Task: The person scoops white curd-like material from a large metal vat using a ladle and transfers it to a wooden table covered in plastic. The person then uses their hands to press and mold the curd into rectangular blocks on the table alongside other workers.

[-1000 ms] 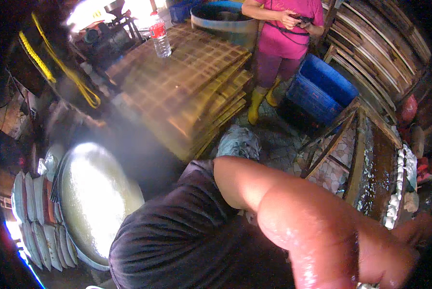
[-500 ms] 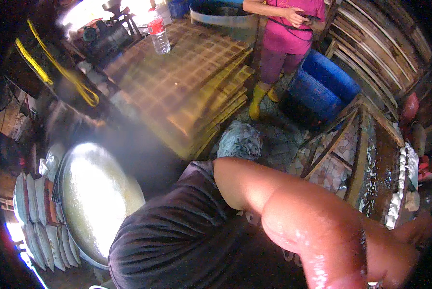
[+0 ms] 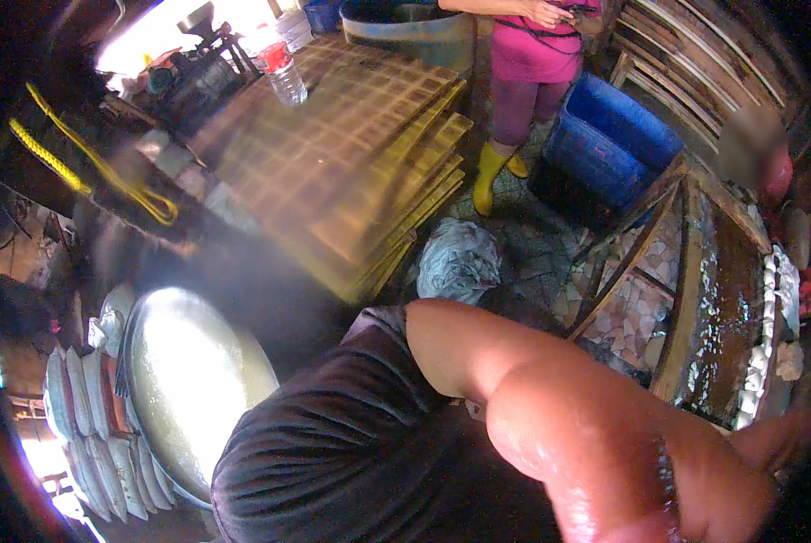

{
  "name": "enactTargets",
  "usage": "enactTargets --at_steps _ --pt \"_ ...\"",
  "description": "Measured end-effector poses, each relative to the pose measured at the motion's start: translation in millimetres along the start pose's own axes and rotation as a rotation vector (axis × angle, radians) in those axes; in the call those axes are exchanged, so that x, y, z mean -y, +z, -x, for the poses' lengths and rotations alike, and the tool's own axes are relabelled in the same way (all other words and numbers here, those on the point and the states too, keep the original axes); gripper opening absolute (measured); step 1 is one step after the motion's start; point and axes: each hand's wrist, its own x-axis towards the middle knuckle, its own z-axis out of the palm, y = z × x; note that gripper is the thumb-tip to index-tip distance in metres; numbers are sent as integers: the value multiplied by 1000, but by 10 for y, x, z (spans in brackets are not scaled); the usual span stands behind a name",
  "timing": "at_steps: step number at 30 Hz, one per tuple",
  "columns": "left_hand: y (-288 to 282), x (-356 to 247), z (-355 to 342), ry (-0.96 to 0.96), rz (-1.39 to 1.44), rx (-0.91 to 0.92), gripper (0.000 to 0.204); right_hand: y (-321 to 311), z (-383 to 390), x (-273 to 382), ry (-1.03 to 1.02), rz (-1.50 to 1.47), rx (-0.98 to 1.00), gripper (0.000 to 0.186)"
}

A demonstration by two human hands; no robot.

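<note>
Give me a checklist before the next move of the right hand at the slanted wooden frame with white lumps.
1. Right hand clearly seen: not ok, it is dark at the picture's rim.
2. Its grip: cannot tell.
3. Left hand in view: not ok.
4. Row of white lumps lying along the slanted wooden frame: ok.
5. Person in pink top standing apart from the arm: ok.
6. Round metal basin of pale liquid away from that hand: ok.

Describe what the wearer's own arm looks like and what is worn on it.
One bare, wet, glistening forearm fills the lower right. A thin dark beaded band circles the wrist. No sleeve reaches it; a dark ribbed garment lies below. The hands themselves are not clearly visible.
</note>
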Motion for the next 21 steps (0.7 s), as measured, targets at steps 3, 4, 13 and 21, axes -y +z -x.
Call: enactTargets --at_steps 3,4,13,21 --pt "-46 -4 -7 -19 -5 -10 60 62 -41 -379 99 111 -31 48" --pt "-54 -7 -22 -20 -2 -12 60 80 -47 -495 128 145 -38 47" --pt "-332 -77 78 -81 -51 -121 57 -22 -162 -1246 369 349 -17 47" --pt "-1318 -304 860 -355 -718 -794 55 318 -46 -1588 254 545 54 41"
